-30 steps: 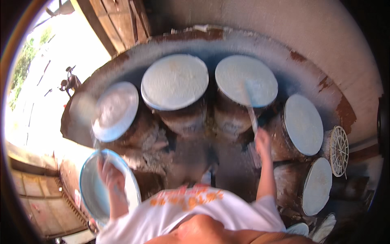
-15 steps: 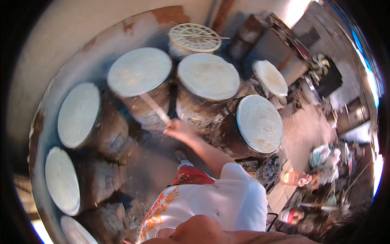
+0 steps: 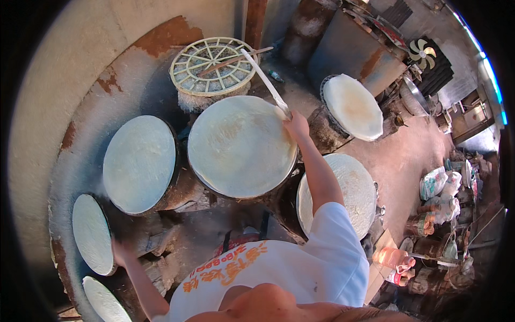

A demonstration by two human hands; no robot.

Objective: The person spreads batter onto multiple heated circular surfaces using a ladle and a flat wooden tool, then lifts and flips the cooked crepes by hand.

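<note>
Gripping the near end of a pale flat stick (image 3: 265,83), right hand (image 3: 296,126) sits at the right rim of the central white disc (image 3: 241,147). Fingers curled closed around the stick; it slants up toward far left, far end over a round lattice rack (image 3: 211,93). Thinner wooden stick (image 3: 225,65) lies across that rack, which stands just beyond the central disc. Left hand (image 3: 122,253) is at near left, motion-blurred, at the right edge of an oval-looking white disc (image 3: 92,234); can't tell contact, finger opening or whether it holds anything. More white discs in the arc: one at left (image 3: 139,163) between those two, one at the near-left corner (image 3: 105,300), one at right (image 3: 338,196), partly behind the right arm. Far right of the stick hand, a pale round sheet (image 3: 354,107) with a brownish middle sits tilted on a stand. Fan (image 3: 422,53) at far right; bottle (image 3: 394,258) with orange tint at near right, plastic bags (image 3: 433,183) beyond it.
</note>
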